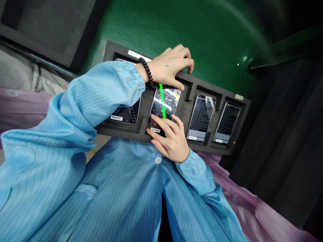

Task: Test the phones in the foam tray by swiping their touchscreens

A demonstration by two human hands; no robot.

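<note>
Gripping the foam tray [183,111] by its edge, the left hand [168,65] steadies it as the spread right hand [169,141] rests on a recessed smartphone [164,104].

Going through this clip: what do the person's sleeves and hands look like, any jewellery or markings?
The left sleeve and right sleeve are light blue with thin dark stripes and gathered elastic cuffs. The left hand has a black coiled bracelet and a small blue ink mark. The right hand shows neither.
</note>
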